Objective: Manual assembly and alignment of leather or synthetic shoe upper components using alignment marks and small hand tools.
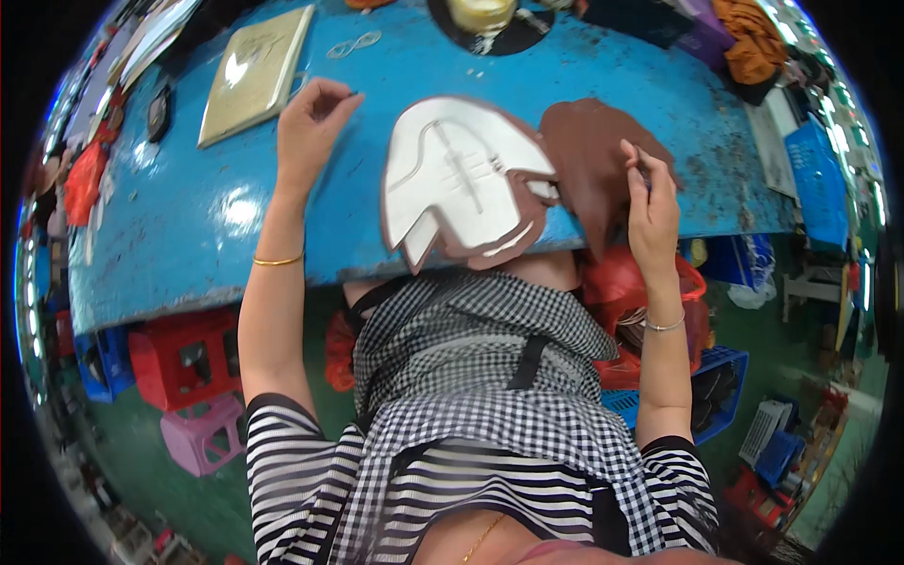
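Observation:
My left hand (315, 124) is raised over the blue table, its thumb and fingers closed together with a tiny dark spot at their tips. What it pinches is too small to name. To the right, my right hand (652, 209) is half curled, and something dark and slim shows between its fingers. Between the hands lies a flat white cut piece (452, 179) with lines marked on it and notched lower edges, resting on brown material that shows around its rim. Beside it is a stack of plain brown pieces (598, 155), partly under my right hand.
A cream-covered notebook (254, 75) lies on the blue table (198, 250) at the left, near a loop of thin cord (354, 44). A yellowish tub (482, 13) stands on a black disc at the back. Below are red stools (184, 358) and a red basket (692, 282).

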`<state>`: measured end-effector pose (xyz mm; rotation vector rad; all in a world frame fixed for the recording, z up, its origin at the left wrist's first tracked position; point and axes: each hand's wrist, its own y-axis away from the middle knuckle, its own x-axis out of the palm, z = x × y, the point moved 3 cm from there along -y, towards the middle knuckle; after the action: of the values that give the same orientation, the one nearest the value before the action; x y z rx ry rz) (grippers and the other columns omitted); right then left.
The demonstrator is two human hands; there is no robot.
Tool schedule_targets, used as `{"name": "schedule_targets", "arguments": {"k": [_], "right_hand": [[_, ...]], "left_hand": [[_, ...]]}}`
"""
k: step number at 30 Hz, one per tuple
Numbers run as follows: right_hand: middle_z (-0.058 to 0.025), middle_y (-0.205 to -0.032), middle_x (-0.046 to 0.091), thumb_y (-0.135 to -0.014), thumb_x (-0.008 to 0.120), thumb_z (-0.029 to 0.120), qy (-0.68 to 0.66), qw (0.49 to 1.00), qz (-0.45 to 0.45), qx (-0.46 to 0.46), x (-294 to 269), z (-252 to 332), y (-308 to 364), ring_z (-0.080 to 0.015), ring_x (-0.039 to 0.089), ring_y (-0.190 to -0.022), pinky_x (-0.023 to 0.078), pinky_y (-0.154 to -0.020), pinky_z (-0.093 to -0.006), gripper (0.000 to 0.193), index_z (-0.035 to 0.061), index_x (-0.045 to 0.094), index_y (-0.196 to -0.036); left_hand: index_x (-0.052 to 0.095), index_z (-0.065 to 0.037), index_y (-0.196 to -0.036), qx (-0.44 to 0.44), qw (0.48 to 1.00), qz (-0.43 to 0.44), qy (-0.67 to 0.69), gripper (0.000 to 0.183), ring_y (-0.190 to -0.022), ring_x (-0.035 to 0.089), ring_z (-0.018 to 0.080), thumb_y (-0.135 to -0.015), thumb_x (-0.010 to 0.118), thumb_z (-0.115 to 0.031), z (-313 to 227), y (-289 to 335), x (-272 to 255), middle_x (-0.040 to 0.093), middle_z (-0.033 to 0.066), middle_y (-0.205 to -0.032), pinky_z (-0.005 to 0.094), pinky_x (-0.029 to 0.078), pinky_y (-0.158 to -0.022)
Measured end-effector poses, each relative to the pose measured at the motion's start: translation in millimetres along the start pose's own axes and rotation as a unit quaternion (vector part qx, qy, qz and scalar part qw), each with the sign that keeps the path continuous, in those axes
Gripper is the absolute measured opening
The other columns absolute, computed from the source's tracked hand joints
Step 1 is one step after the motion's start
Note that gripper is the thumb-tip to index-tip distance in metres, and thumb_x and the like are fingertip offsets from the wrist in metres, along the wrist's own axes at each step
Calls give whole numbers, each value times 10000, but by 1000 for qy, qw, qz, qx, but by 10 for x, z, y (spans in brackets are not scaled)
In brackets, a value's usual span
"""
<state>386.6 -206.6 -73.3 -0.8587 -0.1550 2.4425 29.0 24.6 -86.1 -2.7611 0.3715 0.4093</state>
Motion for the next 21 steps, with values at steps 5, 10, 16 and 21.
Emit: {"name": "schedule_targets", "arguments": {"k": [5,10,16,21], "right_hand": [[-127,-1280,650,-1011,501,132,183,980,48,-61,9,-22,-10,-277,573,-1238,398,-1050,-417,177,19,607,-1096],[-131,-1107,686,-1064,436,142,-98,993,-1,64,-278,240,54,-180,627,-1024,457,-954,-334,220,-12,553,-1170],[13,-743,426,-1046,455,88,-198,974,112,-16,186,925,-77,-46,349,-618,242,-537,-207,134,0,528,-1118],[19,-711,435,-1001,501,59,-246,947,196,-63,568,1127,71,-47,365,-604,255,-541,-211,116,-20,542,-1075]], "left_hand": [[643,3,-945,-3,996,-65,56,128,-801,579,48,-865,743,7,-266,589,-498,635,-8,-861,190,475,-732],[644,5,-982,-56,975,-210,-42,141,-847,583,60,-869,727,25,398,1947,-1258,641,15,-925,213,488,-788],[646,-63,-1241,-275,905,-38,-322,379,-958,673,193,-869,709,-92,1282,4001,-1134,707,122,-1134,349,517,-823],[622,-85,-1254,-536,835,80,-90,469,-1074,646,260,-807,749,-146,712,3705,-330,693,101,-1174,369,455,-991]]}}
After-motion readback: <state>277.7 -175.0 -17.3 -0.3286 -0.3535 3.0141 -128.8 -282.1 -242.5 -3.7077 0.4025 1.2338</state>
